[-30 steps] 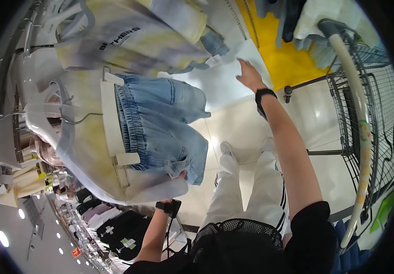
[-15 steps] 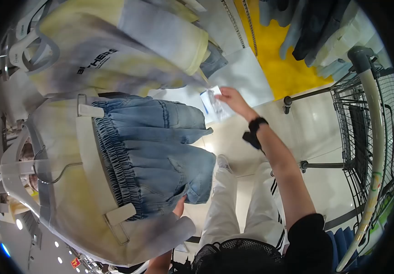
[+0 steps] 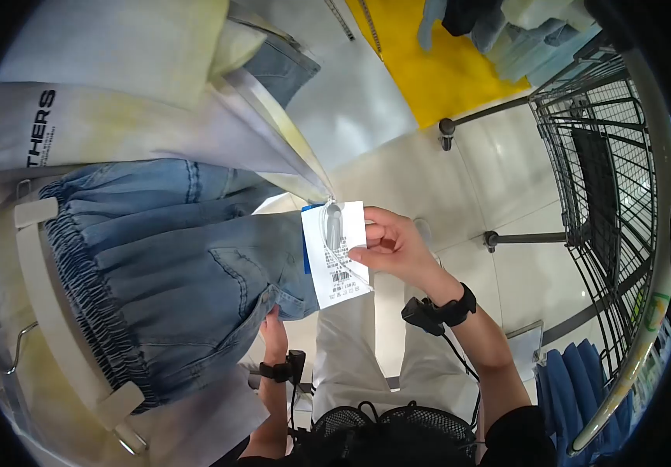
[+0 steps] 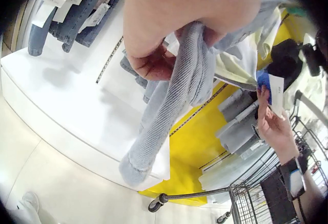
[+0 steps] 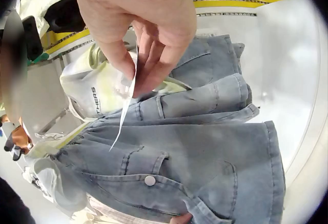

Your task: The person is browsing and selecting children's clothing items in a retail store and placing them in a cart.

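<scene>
Blue denim shorts (image 3: 180, 265) with a gathered waistband hang from a white clip hanger (image 3: 59, 311) in the head view. My left hand (image 3: 275, 338) pinches their lower edge; the left wrist view shows the folded denim (image 4: 169, 101) between thumb and fingers. With thumb and fingertips, my right hand (image 3: 397, 247) pinches the edge of a white price tag (image 3: 329, 268), printed with a barcode and backed by a blue card. The tag overlaps the shorts' leg. Its string runs to the hem of a yellow and lilac tie-dye shirt (image 3: 125, 117). In the right wrist view the tag (image 5: 124, 116) appears edge-on.
A wire shopping cart (image 3: 615, 171) stands at the right, its caster (image 3: 446, 132) near the yellow display base (image 3: 429, 70). Beside that base lies a white platform (image 3: 366, 101). Folded blue garments (image 3: 584, 397) sit at the lower right. More clothes hang at the upper right.
My right hand has reached to the tag, taken hold of it and drawn it toward me, over the shorts. The left hand keeps hold of the shorts, which now look closer.
</scene>
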`<state>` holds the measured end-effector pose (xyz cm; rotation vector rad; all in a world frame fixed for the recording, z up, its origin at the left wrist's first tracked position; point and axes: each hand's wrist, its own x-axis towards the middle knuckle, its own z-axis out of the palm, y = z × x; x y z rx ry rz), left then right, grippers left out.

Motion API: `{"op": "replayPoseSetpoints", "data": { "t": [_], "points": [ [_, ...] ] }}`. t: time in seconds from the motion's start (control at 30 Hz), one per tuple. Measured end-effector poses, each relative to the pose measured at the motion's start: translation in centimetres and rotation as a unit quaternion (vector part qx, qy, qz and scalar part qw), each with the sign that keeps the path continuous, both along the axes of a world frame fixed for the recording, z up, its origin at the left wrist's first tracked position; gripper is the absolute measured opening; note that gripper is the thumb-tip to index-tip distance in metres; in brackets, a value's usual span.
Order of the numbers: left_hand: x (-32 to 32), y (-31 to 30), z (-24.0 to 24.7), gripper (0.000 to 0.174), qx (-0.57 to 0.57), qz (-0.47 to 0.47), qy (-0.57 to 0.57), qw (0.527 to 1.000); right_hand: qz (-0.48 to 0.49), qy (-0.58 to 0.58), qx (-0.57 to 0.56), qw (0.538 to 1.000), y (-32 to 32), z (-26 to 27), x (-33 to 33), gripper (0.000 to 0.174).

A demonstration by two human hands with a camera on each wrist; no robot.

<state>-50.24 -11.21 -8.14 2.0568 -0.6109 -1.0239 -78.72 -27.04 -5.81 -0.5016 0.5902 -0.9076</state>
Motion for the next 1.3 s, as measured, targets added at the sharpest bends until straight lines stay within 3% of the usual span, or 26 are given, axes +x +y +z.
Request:
{"op": "replayPoseSetpoints", "data": {
  "t": [0.07,0.4,0.47,0.5,0.53,0.6,0.67,0.73,0.77,0.8,0.87,1.13,1.23,1.3],
  "points": [
    [-1.1,-0.5,0.6,0.023,-0.025,0.012,-0.026,0.999,0.0,0.01,-0.011,1.0,0.4,0.0,-0.5,0.045],
    [-2.7,-2.2,1.6,0.031,0.147,-0.01,-0.12,0.982,0.027,-0.019,0.002,0.999,0.6,0.6,-1.9,0.049],
    [-5.8,-4.0,2.3,0.03,0.069,-0.034,0.023,0.997,0.033,-0.022,0.01,0.999,0.5,0.9,-2.2,0.049],
    [-5.5,-3.5,2.0,0.03,0.064,-0.096,0.118,0.986,0.04,-0.023,0.019,0.999,0.5,1.0,-2.3,0.048],
    [-5.6,-3.1,1.8,0.03,0.064,-0.096,0.119,0.986,0.04,-0.023,0.018,0.999,0.6,1.0,-2.3,0.048],
    [-9.6,-4.6,3.5,0.035,0.082,-0.281,0.046,0.955,0.048,-0.025,0.014,0.998,1.0,0.5,-2.2,0.048],
    [-11.5,-5.4,4.2,0.038,0.052,-0.28,0.078,0.955,0.047,-0.033,0.024,0.998,1.4,0.4,-2.3,0.047],
    [-12.5,-6.0,4.7,0.039,-0.025,-0.11,0.241,0.964,0.044,-0.041,0.035,0.998,1.8,0.3,-2.4,0.047],
    [-12.7,-6.4,5.0,0.037,-0.061,-0.077,0.315,0.944,0.042,-0.029,0.032,0.998,1.9,0.2,-2.5,0.046],
    [-13.2,-6.9,5.6,0.037,-0.06,-0.077,0.317,0.943,0.041,-0.017,0.028,0.999,2.1,0.1,-2.5,0.046],
    [-14.6,-8.2,7.2,0.033,-0.084,-0.221,0.193,0.952,0.034,-0.009,0.03,0.999,2.7,-0.2,-2.4,0.044],
    [-15.2,-7.5,6.6,0.022,-0.044,-0.212,0.142,0.966,0.011,0.056,0.008,0.998,3.5,0.3,-1.6,0.042],
    [-13.9,-6.8,6.0,0.018,0.004,-0.294,0.054,0.954,-0.004,0.153,-0.031,0.988,3.0,0.1,-1.2,0.035],
    [-13.4,-6.7,5.8,0.017,-0.014,-0.321,0.002,0.947,0.09,0.299,-0.172,0.934,0.8,-1.1,-2.1,0.025]
  ]
}}
